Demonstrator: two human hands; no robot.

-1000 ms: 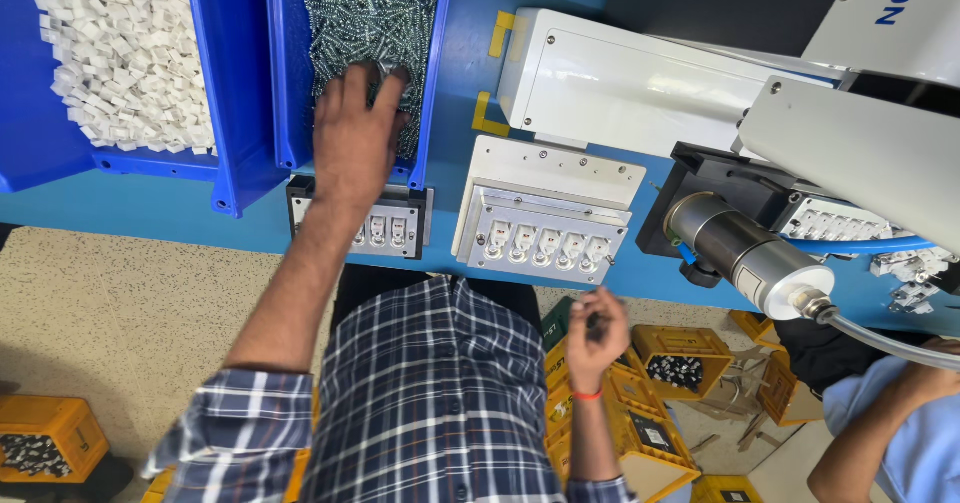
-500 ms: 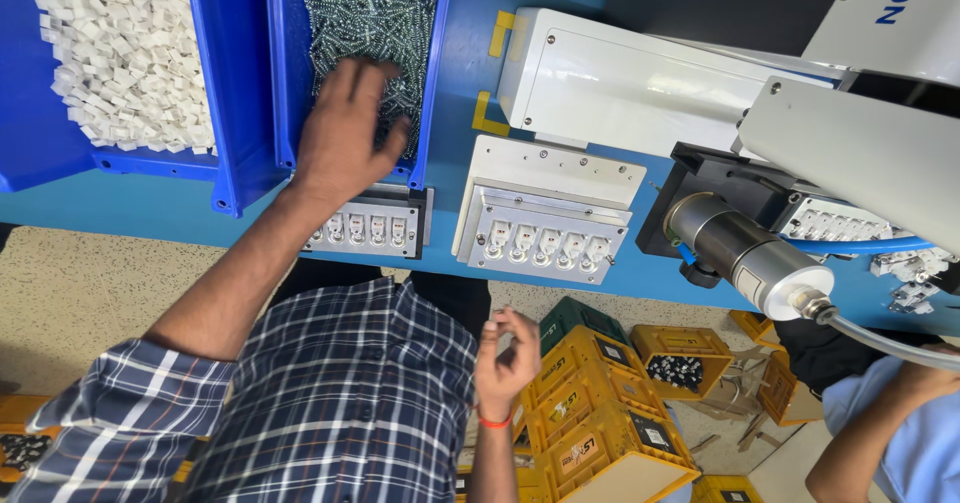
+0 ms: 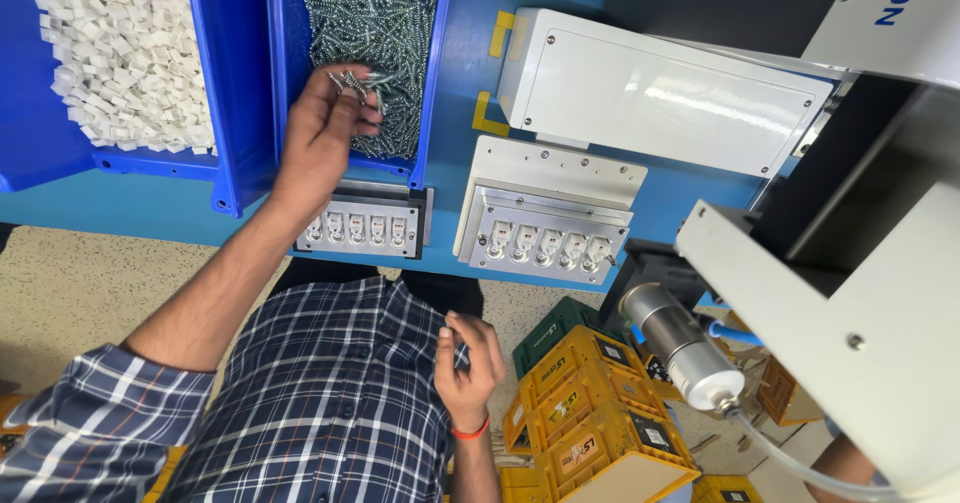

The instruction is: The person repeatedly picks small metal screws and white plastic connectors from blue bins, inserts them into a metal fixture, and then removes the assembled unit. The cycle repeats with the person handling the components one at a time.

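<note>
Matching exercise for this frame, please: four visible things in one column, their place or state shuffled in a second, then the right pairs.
1. left hand
2. right hand
3. white plastic pieces
4. yellow crates

A. on the floor below the bench edge
B. fills the far-left blue bin
C. pinching screws above the screw bin
D. loosely curled over the plaid shirt

Pairs: 1-C, 2-D, 3-B, 4-A

Bin of screws (image 3: 385, 23) right of bin of plastic pieces (image 3: 120, 53), fixture (image 3: 365, 225) below.
</note>
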